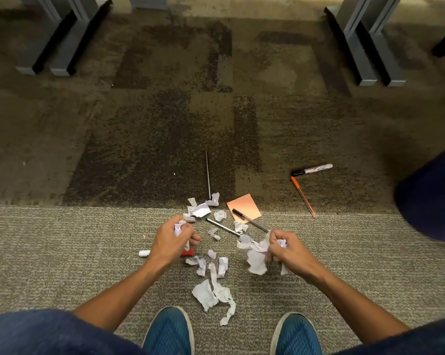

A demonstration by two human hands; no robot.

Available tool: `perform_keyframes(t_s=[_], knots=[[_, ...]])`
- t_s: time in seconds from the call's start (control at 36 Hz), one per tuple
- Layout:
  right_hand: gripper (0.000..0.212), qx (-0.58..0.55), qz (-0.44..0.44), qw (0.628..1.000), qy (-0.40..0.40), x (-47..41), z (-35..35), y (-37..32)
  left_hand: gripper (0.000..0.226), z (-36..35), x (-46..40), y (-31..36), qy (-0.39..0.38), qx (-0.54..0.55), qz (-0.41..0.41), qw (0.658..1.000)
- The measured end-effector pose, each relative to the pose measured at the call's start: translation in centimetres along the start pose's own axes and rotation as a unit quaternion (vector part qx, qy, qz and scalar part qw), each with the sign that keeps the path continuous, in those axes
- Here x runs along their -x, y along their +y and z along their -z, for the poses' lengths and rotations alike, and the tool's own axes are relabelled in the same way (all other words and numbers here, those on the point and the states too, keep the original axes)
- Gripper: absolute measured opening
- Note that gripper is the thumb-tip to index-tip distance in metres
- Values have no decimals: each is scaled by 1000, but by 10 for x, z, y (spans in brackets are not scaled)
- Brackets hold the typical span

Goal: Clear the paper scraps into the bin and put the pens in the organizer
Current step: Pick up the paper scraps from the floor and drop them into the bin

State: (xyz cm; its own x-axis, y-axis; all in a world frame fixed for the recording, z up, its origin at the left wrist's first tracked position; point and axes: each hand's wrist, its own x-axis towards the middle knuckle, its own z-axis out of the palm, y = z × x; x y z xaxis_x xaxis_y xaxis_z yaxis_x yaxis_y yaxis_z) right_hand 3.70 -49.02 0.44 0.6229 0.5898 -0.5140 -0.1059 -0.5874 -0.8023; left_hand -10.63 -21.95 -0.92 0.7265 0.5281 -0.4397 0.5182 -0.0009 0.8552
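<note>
Both hands are low over the carpet (62, 239), each already loaded. Left hand (171, 240) is curled around a small wad of white paper (178, 228) that shows between thumb and fingers. Right hand (284, 248) is fisted on a bigger crumpled bunch (256, 254), with torn ends hanging below the knuckles.

Loose paper scraps (212, 294) are still on the floor between the hands and down toward the 2 blue shoes (169, 329), with more bits up near a folded white piece (200, 210).

Pens, none picked up:
- red-capped marker (188, 252), white end sticking out left, mostly hidden under the left wrist
- silver pen (222, 227) lying diagonal in the scraps between the hands
- black-capped clear pen (249, 219) lying across an orange sticky note (243, 204), its lower end reaching the right hand's paper
- thin dark rod-like pen (207, 174) lying straight on the dark carpet patch, its near end touching the scraps
- orange pen (303, 197) and black-capped whiteboard marker (311, 169) just beside each other, well apart to the right

Grey table feet (57, 42) are at the far left and right. A dark blue rounded object (431, 198) sits at the right edge; can't tell what it is.
</note>
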Motion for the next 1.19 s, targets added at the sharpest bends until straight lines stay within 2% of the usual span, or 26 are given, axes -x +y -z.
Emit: perform_keyframes(t_s=[0.06, 0.17, 0.28, 0.36, 0.47, 0.56, 0.69, 0.78, 0.89, 0.97, 1.11, 1.19], knots=[[15, -12, 1, 1000, 2, 1, 2, 0, 4, 3, -1, 1, 3, 20, -3, 1000], [14, -34, 11, 999, -6, 3, 4, -2, 25, 5, -6, 2, 35, 8, -9, 999], [31, -58, 6, 998, -4, 1, 6, -2, 23, 9, -13, 0, 45, -15, -12, 999], [18, -88, 4, 996, -3, 1, 4, -5, 16, 12, -18, -1, 52, -23, -23, 998], [37, -112, -13, 993, 31, -6, 3, -3, 5, 15, -27, 2, 64, -55, -45, 995], [41, -129, -11, 991, 16, -13, 5, -1, 12, 16, -33, 3, 73, -86, -51, 992], [40, -212, -22, 977, 7, -17, 5, -3, 5, 14, -45, 4, 90, -124, -55, 987], [34, -237, -30, 971, 21, -23, 4, -3, 10, 13, -50, 0, 94, -148, -55, 983], [20, -133, -38, 989, 50, -33, 0, -4, 20, 12, -53, -5, 100, -193, -54, 975], [8, -10, 13, 999, 40, -38, -5, -7, 32, 10, -52, -9, 99, -220, -45, 969], [33, 197, 48, 979, 14, -53, -18, -7, 41, 5, -52, -16, 82, -260, -37, 961], [45, 258, 50, 965, -9, -57, -26, -6, 36, 2, -53, -18, 87, -288, -46, 952]])
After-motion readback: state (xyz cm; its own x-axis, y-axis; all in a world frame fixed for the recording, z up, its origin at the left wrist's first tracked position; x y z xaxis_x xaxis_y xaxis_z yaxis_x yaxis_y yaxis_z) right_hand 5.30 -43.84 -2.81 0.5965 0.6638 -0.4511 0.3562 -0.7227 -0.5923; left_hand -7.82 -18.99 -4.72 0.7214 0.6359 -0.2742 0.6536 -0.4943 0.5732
